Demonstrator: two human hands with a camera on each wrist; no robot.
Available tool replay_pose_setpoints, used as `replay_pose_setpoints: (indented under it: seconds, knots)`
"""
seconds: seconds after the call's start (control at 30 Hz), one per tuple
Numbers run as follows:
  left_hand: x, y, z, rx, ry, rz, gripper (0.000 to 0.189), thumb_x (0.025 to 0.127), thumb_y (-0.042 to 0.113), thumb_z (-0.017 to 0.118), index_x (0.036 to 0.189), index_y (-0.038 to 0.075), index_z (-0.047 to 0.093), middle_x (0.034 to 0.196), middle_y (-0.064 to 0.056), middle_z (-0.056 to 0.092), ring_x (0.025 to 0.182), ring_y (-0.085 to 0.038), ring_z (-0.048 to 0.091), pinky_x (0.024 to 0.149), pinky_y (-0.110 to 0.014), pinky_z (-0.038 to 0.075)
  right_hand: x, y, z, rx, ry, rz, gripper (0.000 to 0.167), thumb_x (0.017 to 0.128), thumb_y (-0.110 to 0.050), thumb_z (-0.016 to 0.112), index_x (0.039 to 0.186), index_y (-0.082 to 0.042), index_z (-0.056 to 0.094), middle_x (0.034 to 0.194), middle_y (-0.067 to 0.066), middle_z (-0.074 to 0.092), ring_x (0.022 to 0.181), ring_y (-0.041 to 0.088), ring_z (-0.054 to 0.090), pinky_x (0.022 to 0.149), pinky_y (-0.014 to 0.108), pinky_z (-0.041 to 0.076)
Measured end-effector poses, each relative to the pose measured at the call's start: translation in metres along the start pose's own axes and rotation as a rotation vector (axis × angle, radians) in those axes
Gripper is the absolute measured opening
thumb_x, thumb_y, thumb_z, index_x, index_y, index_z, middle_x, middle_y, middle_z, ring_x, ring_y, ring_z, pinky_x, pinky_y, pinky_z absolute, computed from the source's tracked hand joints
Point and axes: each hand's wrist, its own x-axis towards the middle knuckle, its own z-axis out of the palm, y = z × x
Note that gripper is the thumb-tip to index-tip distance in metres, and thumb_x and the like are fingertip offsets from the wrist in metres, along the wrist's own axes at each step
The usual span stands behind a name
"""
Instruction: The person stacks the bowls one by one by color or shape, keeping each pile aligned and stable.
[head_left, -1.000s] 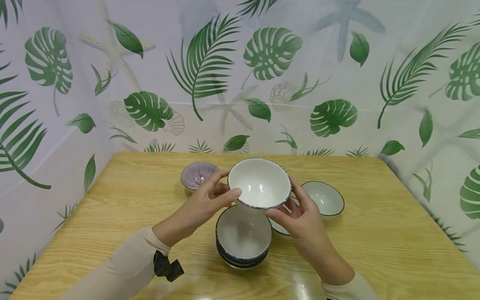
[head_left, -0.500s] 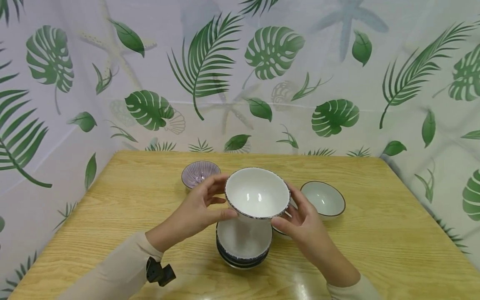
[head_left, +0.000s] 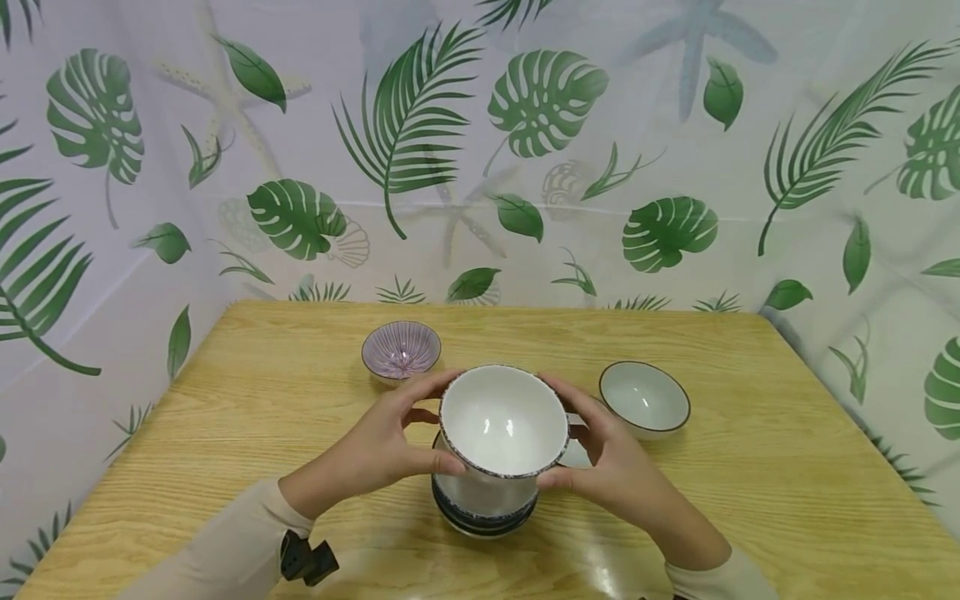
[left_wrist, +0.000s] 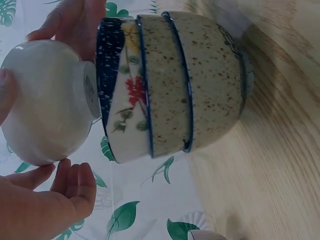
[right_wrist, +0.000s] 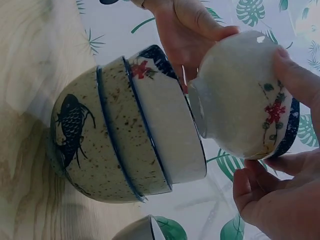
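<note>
Both hands hold a white bowl (head_left: 504,421) by its sides; its rim is dark and speckled. My left hand (head_left: 382,442) grips the left side, thumb at the front rim, and my right hand (head_left: 611,458) grips the right. Directly beneath is a bowl stack (head_left: 483,518), largely covered by the held bowl in the head view. In the right wrist view, the held bowl's foot is close over the stack's top bowl (right_wrist: 167,130), which is white with red flowers and dark blue. Below that are two speckled, blue-rimmed bowls; the lowest bowl (right_wrist: 85,145) bears a dark fish.
A purple striped bowl (head_left: 401,348) stands at the back left of the wooden table (head_left: 247,400). To the right is a pale, brown-rimmed bowl (head_left: 645,398). Another white bowl (head_left: 576,455) is mostly hidden behind my right hand. Leaf-patterned cloth (head_left: 450,125) hangs behind.
Both hands have lowered the held bowl toward the stack, drawing it nearer and slightly left. It now covers more of the stack. The bowls on the table have stayed put.
</note>
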Motion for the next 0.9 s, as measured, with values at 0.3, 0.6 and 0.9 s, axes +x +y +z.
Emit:
replay_pose_setpoints:
  seconds: [0.3,0.6,0.9]
  knots:
    - [-0.008,-0.008,0.0,0.109,-0.024,-0.043,0.086,0.069,0.017,0.087,0.142,0.005,0.044,0.138,-0.009,0.049,0.124,-0.025,0.047,0.097,-0.042,0.047,0.0,0.007,0.003,-0.157,-0.015,-0.004,0.093,0.066,-0.014,0.089,0.145,-0.008,0.041,0.136,0.008,0.047,0.12,0.011,0.043,0.089,0.023,0.045]
    - [-0.012,-0.015,0.001,0.166,-0.015,-0.052,0.086,0.065,0.02,0.089,0.14,0.008,0.048,0.135,-0.006,0.052,0.114,-0.022,0.05,0.088,-0.035,0.048,-0.002,0.015,0.008,-0.213,-0.023,0.021,0.092,0.065,-0.018,0.09,0.144,-0.009,0.042,0.132,0.007,0.049,0.115,0.012,0.046,0.087,0.023,0.048]
    - [-0.015,-0.025,0.003,0.199,-0.017,-0.067,0.085,0.064,0.025,0.089,0.138,0.009,0.05,0.135,-0.005,0.053,0.112,-0.021,0.049,0.087,-0.033,0.047,-0.005,0.021,0.011,-0.238,-0.03,0.056,0.094,0.064,-0.021,0.09,0.145,-0.015,0.042,0.13,0.006,0.05,0.117,0.012,0.043,0.086,0.025,0.048]
